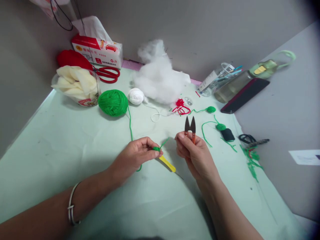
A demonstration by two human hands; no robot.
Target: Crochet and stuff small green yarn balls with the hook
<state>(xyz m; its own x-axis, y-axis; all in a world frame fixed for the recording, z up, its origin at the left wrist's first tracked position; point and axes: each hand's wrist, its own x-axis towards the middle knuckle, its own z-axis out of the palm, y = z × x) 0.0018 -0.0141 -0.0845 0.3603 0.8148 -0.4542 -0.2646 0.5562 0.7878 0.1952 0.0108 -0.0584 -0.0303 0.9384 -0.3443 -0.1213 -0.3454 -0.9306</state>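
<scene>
My left hand [140,150] pinches a small green crocheted piece [156,148] between thumb and fingertips. A short green yarn tail [165,142] sticks up from it to the right. My right hand [193,150] is closed around orange-handled thread snips [190,126], their two dark blades pointing up and apart. Beneath the hands lies a yellow-handled crochet hook [167,164] on the table, its thin metal tip to the lower right. From the green yarn ball [113,102] a strand runs down behind my left hand.
White stuffing [160,76] and a white yarn ball [135,96] lie at the back. Red scissors [108,74], a tissue pack [97,50] and a tub [75,86] stand back left. Red yarn [181,107], small green pieces [220,127] and a bottle [235,85] are on the right.
</scene>
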